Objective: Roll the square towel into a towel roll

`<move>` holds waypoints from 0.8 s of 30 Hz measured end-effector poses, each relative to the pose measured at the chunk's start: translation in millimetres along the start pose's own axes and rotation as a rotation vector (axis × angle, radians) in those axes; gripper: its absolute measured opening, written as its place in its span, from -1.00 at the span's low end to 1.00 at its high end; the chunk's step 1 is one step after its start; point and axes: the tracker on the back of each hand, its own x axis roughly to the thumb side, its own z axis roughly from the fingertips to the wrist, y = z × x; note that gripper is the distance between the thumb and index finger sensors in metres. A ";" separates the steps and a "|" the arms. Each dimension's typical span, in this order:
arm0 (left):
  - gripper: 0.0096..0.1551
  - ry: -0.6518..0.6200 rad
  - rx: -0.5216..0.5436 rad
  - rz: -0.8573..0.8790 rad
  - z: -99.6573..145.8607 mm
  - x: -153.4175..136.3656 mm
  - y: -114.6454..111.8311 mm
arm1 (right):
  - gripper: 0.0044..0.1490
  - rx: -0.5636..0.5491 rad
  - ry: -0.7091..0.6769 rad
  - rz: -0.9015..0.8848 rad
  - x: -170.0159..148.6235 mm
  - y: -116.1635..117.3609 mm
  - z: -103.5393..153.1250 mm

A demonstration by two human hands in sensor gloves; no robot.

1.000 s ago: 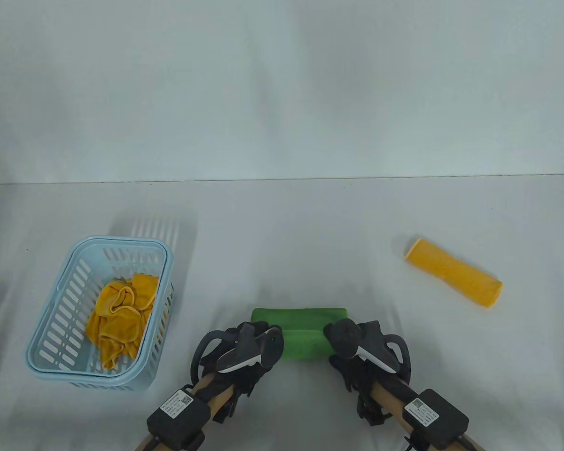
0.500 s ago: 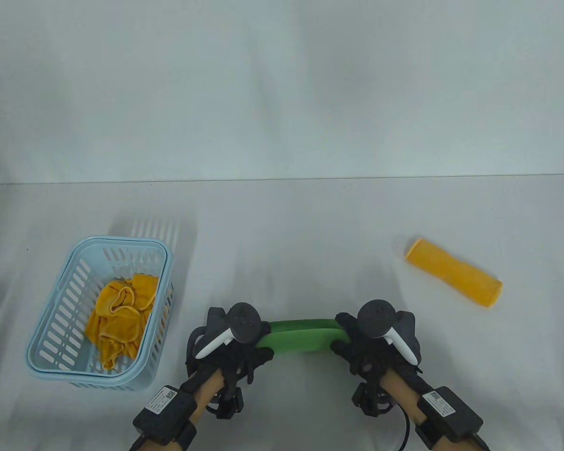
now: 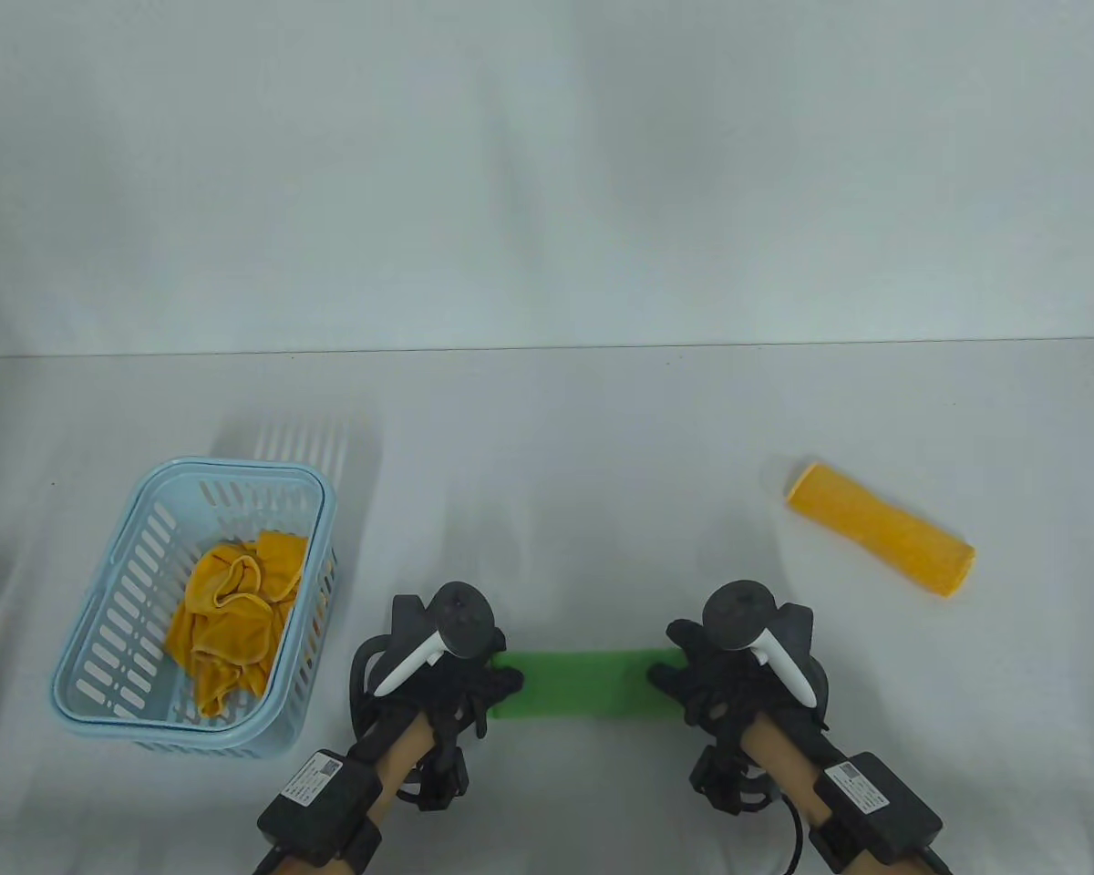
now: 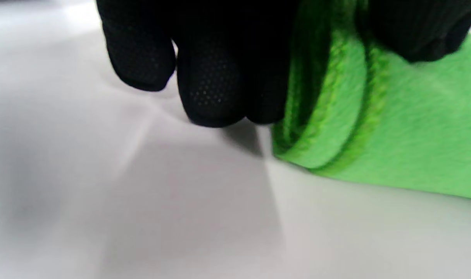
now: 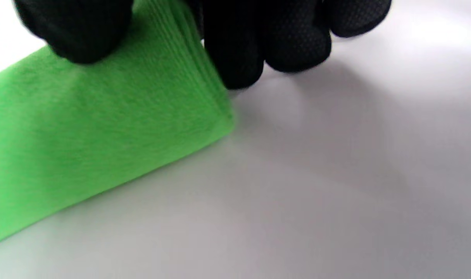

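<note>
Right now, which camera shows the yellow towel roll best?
The table view: the whole yellow towel roll lies in sight, right of the hands. Neither wrist view shows it; they show only the green towel and gloved fingers.

Materials and finishes

Green towel [image 3: 579,684]: fuzzy matt cloth with stitched hems. Gloved fingers [image 4: 212,77] beside it: black perforated mesh fabric. Surface [image 3: 565,456] beneath: smooth matt white covering. Basket [image 3: 100,674] left of towel: glossy pale-blue slotted plastic.

A blue basket [image 3: 314,547] holds crumpled yellow cloth [image 3: 228,620]; a rolled yellow towel [image 3: 880,540] lies far right.
</note>
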 end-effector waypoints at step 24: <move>0.03 -0.079 0.288 -0.070 35.2 11.1 38.5 | 0.05 -0.014 -0.390 0.080 33.4 -0.9 20.4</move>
